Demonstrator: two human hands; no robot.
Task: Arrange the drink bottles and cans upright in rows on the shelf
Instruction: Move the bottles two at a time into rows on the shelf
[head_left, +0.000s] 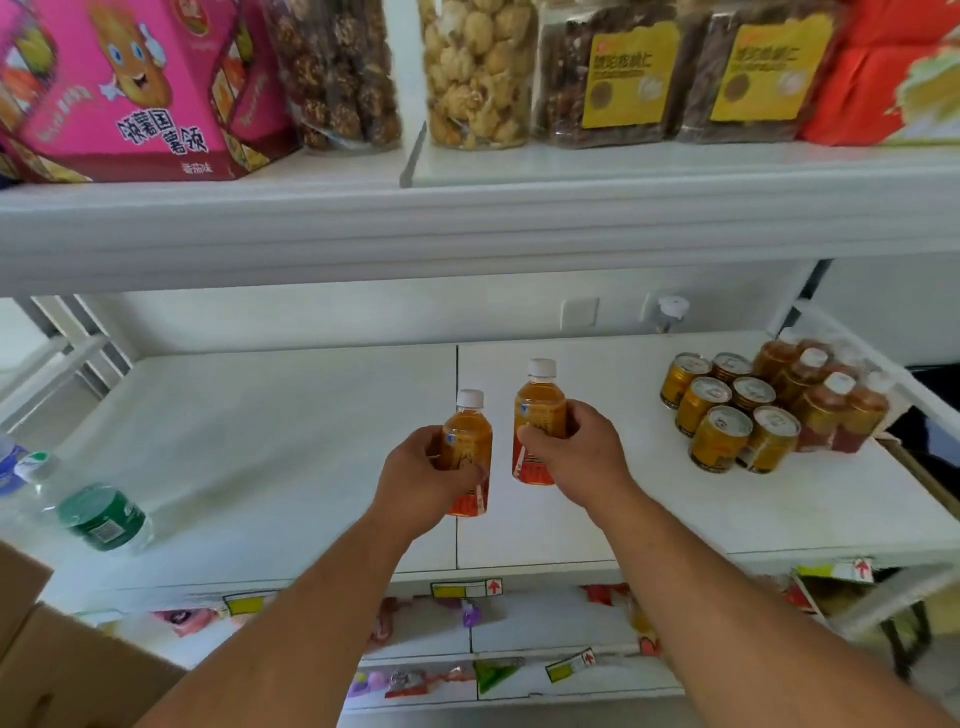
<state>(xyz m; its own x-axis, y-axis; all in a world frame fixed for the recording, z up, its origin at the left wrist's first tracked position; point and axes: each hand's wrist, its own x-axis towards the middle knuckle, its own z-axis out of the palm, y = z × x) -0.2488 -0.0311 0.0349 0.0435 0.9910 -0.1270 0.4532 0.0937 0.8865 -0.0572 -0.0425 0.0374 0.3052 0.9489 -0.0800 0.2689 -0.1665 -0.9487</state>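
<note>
Over the middle of the white shelf (260, 441), each of my hands holds one small amber tea bottle upright. My left hand (421, 478) grips the left tea bottle (467, 441) round its lower half. My right hand (576, 457) grips the right tea bottle (540, 410), which is slightly higher and further back. Both have white caps and orange-red labels. At the shelf's right end several gold cans (724, 405) stand upright in rows, with several more tea bottles (826, 400) standing behind them. A water bottle with a green label (98, 512) lies on its side at the left front.
The upper shelf (467, 228) hangs close overhead, carrying a pink snack box (130, 88), jars of snacks (478, 73) and red packages (883, 73). A cardboard box (52, 665) sits at the lower left. Lower shelves hold small packets. A wall socket (579, 313) is behind.
</note>
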